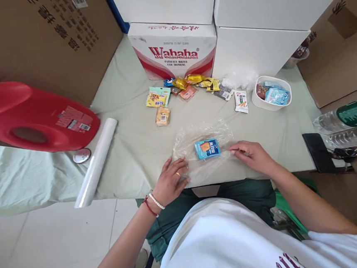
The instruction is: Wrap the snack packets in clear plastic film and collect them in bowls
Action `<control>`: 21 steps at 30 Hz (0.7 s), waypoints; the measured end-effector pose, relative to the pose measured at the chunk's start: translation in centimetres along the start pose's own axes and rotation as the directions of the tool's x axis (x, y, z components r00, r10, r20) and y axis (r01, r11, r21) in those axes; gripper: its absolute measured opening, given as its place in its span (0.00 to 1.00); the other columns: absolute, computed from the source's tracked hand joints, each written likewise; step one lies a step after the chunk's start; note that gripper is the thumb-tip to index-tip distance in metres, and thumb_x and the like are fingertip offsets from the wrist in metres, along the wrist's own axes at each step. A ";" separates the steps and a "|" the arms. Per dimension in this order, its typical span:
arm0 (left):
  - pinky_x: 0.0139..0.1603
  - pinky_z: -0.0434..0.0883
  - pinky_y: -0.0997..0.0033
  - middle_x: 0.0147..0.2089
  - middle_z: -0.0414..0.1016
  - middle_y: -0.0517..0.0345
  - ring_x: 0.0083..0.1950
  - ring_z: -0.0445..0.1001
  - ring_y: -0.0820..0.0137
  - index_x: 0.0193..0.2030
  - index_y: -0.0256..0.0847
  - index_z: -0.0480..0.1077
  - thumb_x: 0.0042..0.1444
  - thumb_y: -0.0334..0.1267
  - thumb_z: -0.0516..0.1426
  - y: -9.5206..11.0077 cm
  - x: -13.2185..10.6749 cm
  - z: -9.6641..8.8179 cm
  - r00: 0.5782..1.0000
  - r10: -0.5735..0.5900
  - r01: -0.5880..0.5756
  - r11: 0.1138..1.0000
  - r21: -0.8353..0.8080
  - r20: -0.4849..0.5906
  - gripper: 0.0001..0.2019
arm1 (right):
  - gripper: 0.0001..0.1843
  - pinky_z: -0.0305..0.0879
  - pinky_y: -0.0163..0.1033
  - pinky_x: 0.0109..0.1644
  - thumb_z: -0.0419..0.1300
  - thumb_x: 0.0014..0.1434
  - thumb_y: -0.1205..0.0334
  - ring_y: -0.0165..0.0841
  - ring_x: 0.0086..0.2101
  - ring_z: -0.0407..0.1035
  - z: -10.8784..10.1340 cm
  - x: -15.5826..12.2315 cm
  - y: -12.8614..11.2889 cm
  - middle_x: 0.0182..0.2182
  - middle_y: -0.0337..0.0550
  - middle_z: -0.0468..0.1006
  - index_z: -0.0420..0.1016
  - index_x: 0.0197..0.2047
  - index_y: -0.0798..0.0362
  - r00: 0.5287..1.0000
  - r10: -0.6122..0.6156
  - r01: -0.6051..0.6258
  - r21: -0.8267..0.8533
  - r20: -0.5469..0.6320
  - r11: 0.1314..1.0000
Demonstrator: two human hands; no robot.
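Blue packet (207, 148): small, flat, roughly rectangular pouch, glossy, light blue with darker blue patches, tan food picture on the left part of its face, white characters to the right of it. Printed face up. Sits on the bench (139, 150) near the front edge, between the hands, within the spread of a clear film (202, 172); cannot tell whether it lies on top of the film or inside it. Film is thin, see-through, crinkled, with shiny creases along its far side; its near side reaches the bench edge. Packet's long axis runs left to right across the bench, roughly parallel to the front edge, right end tilted slightly away from the person; short ends face the two hands. Left hand (171, 180) palm down, fingers a little spread, fingertips resting at the film's left edge, not gripping. Right hand (251, 156) pinches the film's right edge between thumb and forefinger. Neither hand touches the packet. Behind it, snack packs (188, 92) lie in a loose row before the Wahaha box (176, 53); white tub (272, 105) at far right of that row.
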State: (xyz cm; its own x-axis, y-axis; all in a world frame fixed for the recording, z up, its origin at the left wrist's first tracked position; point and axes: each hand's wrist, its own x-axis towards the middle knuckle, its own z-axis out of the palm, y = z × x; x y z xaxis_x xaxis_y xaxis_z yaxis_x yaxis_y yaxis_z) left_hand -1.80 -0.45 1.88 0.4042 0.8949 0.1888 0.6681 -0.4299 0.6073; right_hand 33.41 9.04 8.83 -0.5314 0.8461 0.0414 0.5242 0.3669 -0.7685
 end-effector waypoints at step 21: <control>0.49 0.66 0.58 0.48 0.82 0.51 0.47 0.76 0.62 0.56 0.45 0.75 0.60 0.28 0.55 6.0 4.5 1.0 0.859 0.072 0.132 0.926 0.354 -0.507 0.19 | 0.32 0.62 0.45 0.58 0.63 0.66 0.53 0.48 0.53 0.67 0.7 16.7 1.9 0.53 0.57 0.76 0.68 0.68 0.58 0.966 0.068 0.079 -0.539 0.249 0.839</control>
State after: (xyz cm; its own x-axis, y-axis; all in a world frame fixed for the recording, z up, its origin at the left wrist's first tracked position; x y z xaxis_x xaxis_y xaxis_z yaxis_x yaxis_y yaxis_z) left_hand 4.70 0.86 5.60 0.0785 0.7984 0.5970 0.8931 -0.3225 0.3137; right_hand 25.05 23.59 7.58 -0.6431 0.7464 -0.1713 0.7560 0.5832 -0.2973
